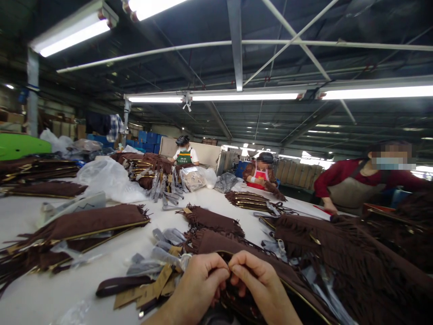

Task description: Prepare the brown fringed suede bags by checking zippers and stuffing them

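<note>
My left hand (203, 277) and my right hand (259, 280) meet at the lower middle, each closed in a pinch, with the fingertips almost touching. Whatever they pinch is too small and dark to make out. Directly under and behind them lies a brown fringed pouch (233, 243) with a gold zipper, its opening partly hidden by my hands. To the left of my left hand are brown cardboard tags (149, 291), a dark wrist strap (122, 285) and several plastic-wrapped straps (162, 255). Another brown fringed piece (213, 220) lies just beyond the pouch.
More fringed pouches lie left (91, 221) and in a large pile (341, 253) at right. Clear plastic bags (108, 178) and stacked pouches (250, 199) cover parts of the white table (111, 253). Co-workers stand at right (355, 189) and across the table (260, 174), (185, 155).
</note>
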{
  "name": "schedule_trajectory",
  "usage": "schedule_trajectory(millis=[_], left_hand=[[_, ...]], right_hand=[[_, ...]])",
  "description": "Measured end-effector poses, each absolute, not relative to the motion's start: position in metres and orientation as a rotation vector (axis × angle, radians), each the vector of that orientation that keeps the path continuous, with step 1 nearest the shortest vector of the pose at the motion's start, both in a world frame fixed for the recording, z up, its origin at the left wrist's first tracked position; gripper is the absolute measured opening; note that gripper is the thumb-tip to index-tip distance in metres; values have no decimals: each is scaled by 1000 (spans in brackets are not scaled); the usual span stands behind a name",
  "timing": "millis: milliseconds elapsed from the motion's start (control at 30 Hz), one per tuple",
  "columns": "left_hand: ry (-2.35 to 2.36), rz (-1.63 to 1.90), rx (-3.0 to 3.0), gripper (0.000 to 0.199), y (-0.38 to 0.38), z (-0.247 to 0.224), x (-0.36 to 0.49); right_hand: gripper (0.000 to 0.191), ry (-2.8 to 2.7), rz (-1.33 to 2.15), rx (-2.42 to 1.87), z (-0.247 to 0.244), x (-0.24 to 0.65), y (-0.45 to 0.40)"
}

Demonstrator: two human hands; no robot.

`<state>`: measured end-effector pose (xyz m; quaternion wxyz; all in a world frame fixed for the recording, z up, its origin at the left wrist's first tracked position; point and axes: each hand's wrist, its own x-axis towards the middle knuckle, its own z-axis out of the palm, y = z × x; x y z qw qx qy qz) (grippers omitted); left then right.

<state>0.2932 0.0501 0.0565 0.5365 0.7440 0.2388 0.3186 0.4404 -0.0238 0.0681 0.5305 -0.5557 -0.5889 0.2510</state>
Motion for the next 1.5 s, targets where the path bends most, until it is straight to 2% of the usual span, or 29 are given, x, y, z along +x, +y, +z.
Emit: schedule_trajectory(millis=[1000,1267,1500], left_hand=[[648,740,1735,15,53,54,296],[770,788,1929,18,51,58,295],[722,815,1968,19,51,58,294]], right_hand=[[25,-1587,419,-1371,57,445,-20],[29,-1795,-127,-1311,50,442,-13],[26,-1705,103,-1371,46,447,-14]])
